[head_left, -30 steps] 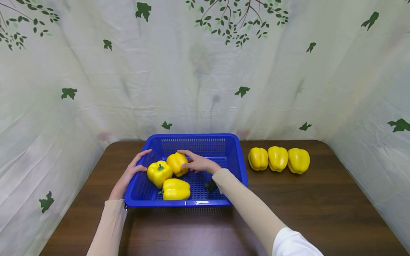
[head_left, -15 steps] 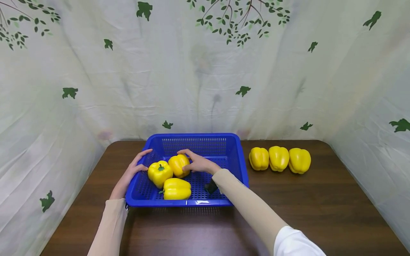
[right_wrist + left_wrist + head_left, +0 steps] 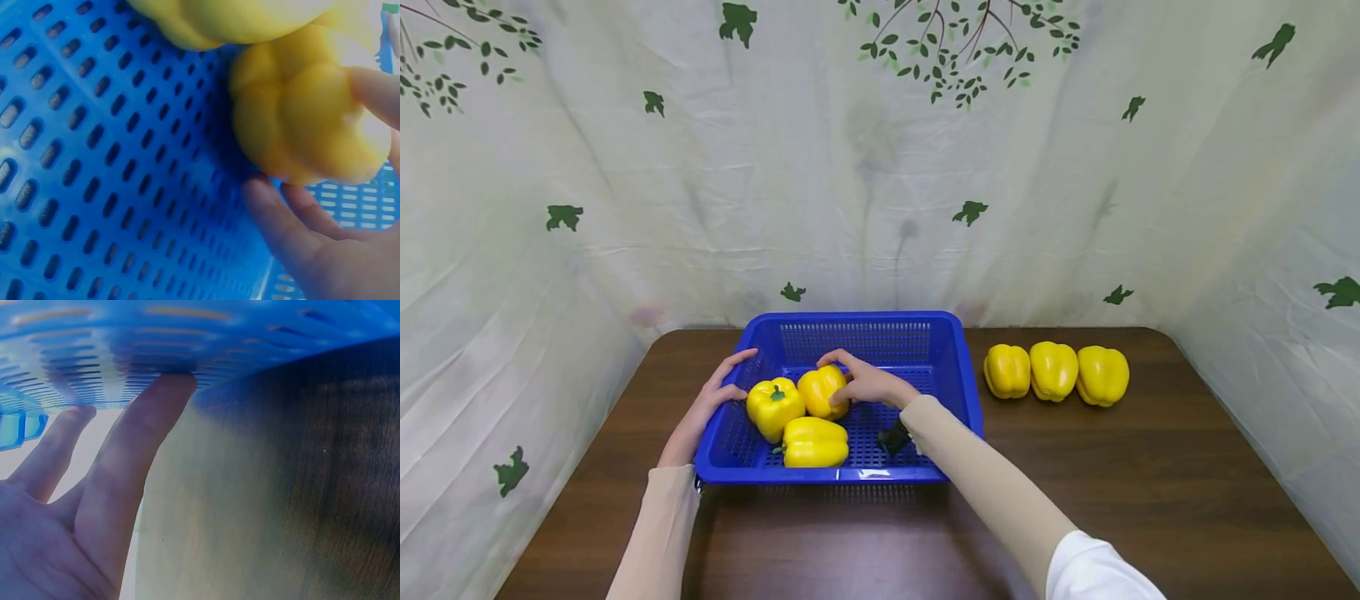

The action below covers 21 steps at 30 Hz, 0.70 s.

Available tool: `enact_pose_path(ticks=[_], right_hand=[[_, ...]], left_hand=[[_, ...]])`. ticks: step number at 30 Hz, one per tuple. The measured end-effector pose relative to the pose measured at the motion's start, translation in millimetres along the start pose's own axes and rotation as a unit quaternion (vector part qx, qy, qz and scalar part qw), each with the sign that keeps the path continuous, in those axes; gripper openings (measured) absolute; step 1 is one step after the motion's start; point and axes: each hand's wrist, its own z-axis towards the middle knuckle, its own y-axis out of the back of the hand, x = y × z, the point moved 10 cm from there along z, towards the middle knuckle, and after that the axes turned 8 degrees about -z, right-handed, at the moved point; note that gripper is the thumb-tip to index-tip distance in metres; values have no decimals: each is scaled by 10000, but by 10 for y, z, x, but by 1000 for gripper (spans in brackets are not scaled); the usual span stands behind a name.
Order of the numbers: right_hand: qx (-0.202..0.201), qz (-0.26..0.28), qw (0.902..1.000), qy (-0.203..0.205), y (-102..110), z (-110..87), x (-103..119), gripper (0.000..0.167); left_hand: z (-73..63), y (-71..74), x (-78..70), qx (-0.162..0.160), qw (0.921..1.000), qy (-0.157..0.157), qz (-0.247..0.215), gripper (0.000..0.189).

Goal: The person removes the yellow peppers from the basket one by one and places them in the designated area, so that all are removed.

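Inside a blue plastic basket (image 3: 857, 476) lie several yellow bell peppers. My right hand (image 3: 868, 385) holds the farthest one, a yellow bell pepper (image 3: 822, 392), between thumb and fingers. The right wrist view shows that pepper (image 3: 306, 119) with its lobed end toward the camera and fingers around it. An upright bell pepper (image 3: 775, 408) with a green stem stands to its left, and another bell pepper (image 3: 815, 442) lies on its side in front. At the basket's left side, my left hand (image 3: 702, 408) holds the rim; in the left wrist view its fingers (image 3: 134, 444) touch the slotted outer wall.
Three more yellow bell peppers (image 3: 1054, 372) stand in a row on the brown wooden table (image 3: 1112, 500), right of the basket. A black wrist camera (image 3: 893, 437) sits under the right wrist. A leaf-patterned curtain (image 3: 880, 208) hangs behind the table.
The bell pepper in my right hand has shifted slightly to the right, away from the upright one. My left hand stays at the basket's rim.
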Motion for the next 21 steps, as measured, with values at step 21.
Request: enact_pose_path(ticks=[21], right_hand=[[154, 447, 9973, -563, 272, -296, -144, 48]], left_hand=[[-5, 4, 46, -37, 9999, 129, 61, 63]])
